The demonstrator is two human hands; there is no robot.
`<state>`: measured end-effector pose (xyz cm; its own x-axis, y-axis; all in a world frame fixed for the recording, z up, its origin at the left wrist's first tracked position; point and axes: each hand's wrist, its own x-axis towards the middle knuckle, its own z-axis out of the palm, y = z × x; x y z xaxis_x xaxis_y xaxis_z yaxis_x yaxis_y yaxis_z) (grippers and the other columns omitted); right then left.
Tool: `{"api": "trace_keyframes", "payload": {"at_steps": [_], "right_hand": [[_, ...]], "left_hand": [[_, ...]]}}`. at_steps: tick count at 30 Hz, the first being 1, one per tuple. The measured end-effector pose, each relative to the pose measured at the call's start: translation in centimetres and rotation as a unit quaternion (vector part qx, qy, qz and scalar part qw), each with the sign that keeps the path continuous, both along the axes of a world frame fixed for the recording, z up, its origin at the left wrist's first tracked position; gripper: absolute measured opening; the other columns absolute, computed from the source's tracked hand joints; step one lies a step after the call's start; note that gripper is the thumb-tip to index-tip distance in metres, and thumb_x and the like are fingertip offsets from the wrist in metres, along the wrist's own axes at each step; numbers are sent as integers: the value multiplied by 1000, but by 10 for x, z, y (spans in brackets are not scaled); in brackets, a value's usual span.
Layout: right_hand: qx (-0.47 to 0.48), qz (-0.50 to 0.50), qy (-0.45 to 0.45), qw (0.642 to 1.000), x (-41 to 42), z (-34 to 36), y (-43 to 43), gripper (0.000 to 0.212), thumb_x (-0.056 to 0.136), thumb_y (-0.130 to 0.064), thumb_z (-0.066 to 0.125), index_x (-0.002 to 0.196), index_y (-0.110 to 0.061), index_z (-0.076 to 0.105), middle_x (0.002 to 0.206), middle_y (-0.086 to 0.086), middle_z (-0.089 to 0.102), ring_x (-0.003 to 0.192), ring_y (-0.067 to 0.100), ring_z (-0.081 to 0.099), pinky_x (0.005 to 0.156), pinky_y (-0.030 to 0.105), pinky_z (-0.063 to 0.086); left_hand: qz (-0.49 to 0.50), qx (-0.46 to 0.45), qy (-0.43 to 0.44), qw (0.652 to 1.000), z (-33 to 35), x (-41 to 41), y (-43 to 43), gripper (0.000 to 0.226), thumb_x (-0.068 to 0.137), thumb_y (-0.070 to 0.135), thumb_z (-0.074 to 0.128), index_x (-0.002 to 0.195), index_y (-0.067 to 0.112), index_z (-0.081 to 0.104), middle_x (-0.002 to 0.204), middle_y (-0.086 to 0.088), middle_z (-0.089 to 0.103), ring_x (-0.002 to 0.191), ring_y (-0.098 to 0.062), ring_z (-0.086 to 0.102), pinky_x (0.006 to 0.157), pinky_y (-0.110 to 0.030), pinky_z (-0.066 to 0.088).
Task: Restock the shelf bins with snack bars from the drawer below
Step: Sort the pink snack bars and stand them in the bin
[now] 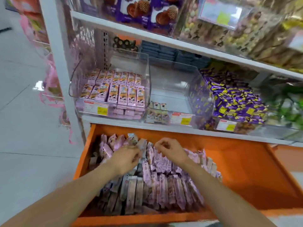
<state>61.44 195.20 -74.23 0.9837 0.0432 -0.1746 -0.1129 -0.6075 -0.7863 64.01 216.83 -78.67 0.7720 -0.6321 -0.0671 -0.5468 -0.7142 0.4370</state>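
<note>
Mid-restock. Left bin (145, 71) well filled, middle bin (180, 89) nearly bare. Hands in open orange drawer (246, 169): left hand (126, 158) pinching a greyish bar (142, 149), right hand (170, 149) curled over snack bars (164, 185), grip unclear. Nothing lifted out yet.

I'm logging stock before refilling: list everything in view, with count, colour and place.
open orange metal drawer: one, orange, under the lowest shelf.
pink-wrapped snack bars: many, pink, some greyish, standing in the drawer.
left clear plastic bin: one, clear, holding rows of pink packets.
middle clear plastic bin: one, clear, few packets at its front.
purple-and-yellow wrapped sweets: many, filling the right bin.
price labels: three, white and yellow, on bin fronts.
purple biscuit boxes: several, purple, upper shelf.
left hand: one, gripping a greyish packet in the drawer.
right hand: one, fingers curled over the pink bars; grip unclear.
</note>
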Motion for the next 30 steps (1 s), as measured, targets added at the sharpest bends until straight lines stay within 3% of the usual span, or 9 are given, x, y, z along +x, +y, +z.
{"api": "trace_keyframes", "payload": {"at_steps": [4,7,10,14,16,20,25,28,30], "right_hand": [[-46,-47,73,995,-6,-58,-29,11,94,-18,60,84,-18,62,84,5,67,72,11,59,76,38,53],[-53,-65,126,988,-6,-87,-38,8,97,-23,58,103,-18,59,96,2,60,85,18,58,73,32,50],[-77,-70,155,982,2,-109,-38,31,97,-28,57,124,-13,51,98,9,62,82,22,58,73,34,50],[-96,-95,153,979,17,-134,-34,54,94,-37,59,138,-11,40,116,10,62,98,28,63,81,34,52],[-97,-102,153,978,23,-144,-32,57,93,-40,60,137,-11,38,113,12,62,95,30,64,78,38,54],[-118,-107,143,977,26,-156,-30,52,91,-33,65,130,-8,40,108,13,59,90,31,63,69,36,50],[-49,-125,161,978,26,-158,-38,45,87,-20,71,122,-10,45,90,7,61,85,24,63,74,36,53],[13,-122,206,971,23,-158,-43,65,84,-19,73,138,-12,37,98,8,61,85,21,63,65,24,49],[67,-118,240,961,20,-156,-48,68,85,-20,73,142,-13,35,108,8,59,94,22,63,71,25,50]], "left_hand": [[-9,61,98,993,-40,-3,-21,32,96,22,48,125,17,58,127,-6,58,118,-24,52,93,-32,44],[21,91,148,985,-65,-3,-34,33,97,23,47,130,20,53,124,-8,60,110,-25,57,89,-33,48],[35,97,176,979,-86,-2,-49,17,97,21,50,112,18,57,113,-10,66,97,-25,62,77,-32,48],[79,116,215,966,-112,2,-63,26,97,35,52,96,10,59,97,-13,65,87,-29,63,67,-33,45],[97,126,232,960,-121,3,-71,32,97,40,51,77,15,50,79,-8,58,76,-28,59,66,-36,44],[159,122,258,945,-125,7,-90,35,99,30,51,70,12,45,65,-6,47,65,-23,55,52,-30,37],[238,42,268,933,-129,10,-100,26,92,21,62,72,11,49,71,-9,54,70,-27,60,55,-31,39],[260,-11,311,914,-132,10,-103,24,90,18,65,72,11,50,73,-9,54,66,-24,57,57,-31,40],[280,-49,340,897,-130,11,-103,18,87,20,68,77,10,57,81,-13,60,72,-26,61,62,-30,43]]}}
